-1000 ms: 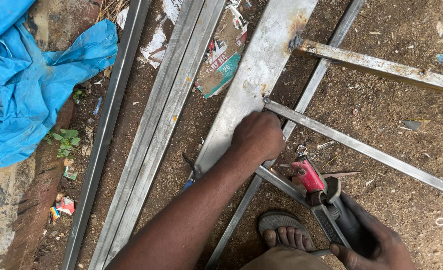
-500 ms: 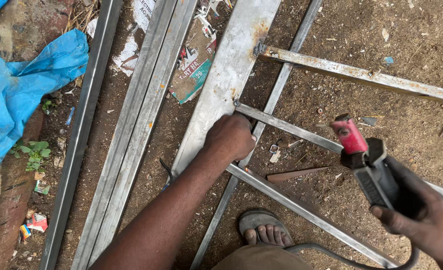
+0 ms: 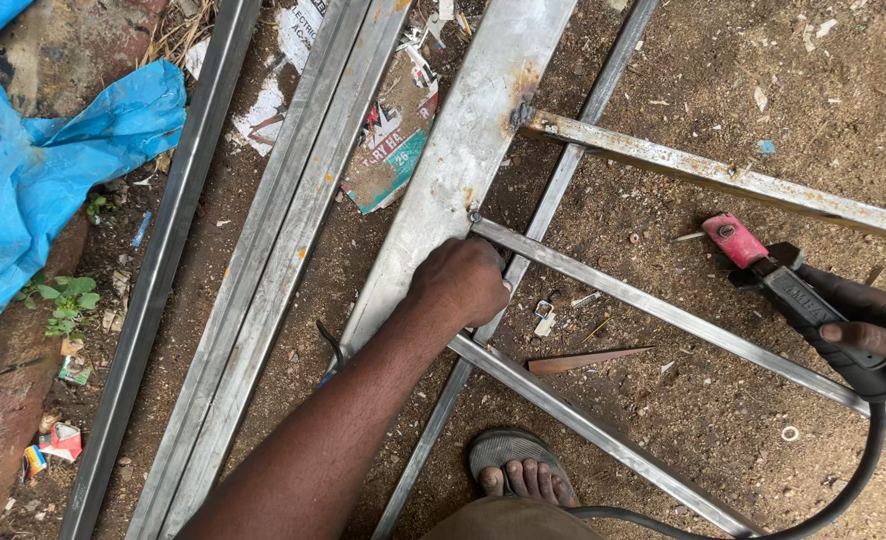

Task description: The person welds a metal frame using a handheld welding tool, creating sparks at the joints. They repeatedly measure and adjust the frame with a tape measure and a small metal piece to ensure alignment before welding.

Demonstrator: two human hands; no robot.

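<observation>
**Welding holder in one hand, metal frame under the other**

Welding holder [image 3: 803, 305] sits at about 3 o'clock, up off the ground. It is black with a red tip. The red tip points up toward 11 o'clock. The right hand [image 3: 878, 330] is wrapped tight around its black handle. A black cable [image 3: 843, 480] hangs from the back of the handle and curls down to 5 o'clock.

The left hand [image 3: 458, 285] is in the middle. It is closed like a fist and presses down on the wide flat metal bar [image 3: 463, 170]. That bar runs from 12 o'clock down toward 7 o'clock. I cannot tell if the fingers hold anything small.

A thin metal bar [image 3: 663, 315] starts right by the left hand and runs off toward 4 o'clock. Another thin bar [image 3: 583, 425] lies below it, going toward 5 o'clock. A rusty bar [image 3: 723, 180] is higher up, going toward 3 o'clock, well apart from the holder's tip.

A foot in a sandal [image 3: 518, 470] rests on the dirt at 6 o'clock. Long grey metal strips [image 3: 263, 270] lie at 9 o'clock. A blue plastic sheet [image 3: 43, 160] is at 10 o'clock. Torn paper [image 3: 393, 150] lies near 12 o'clock.
</observation>
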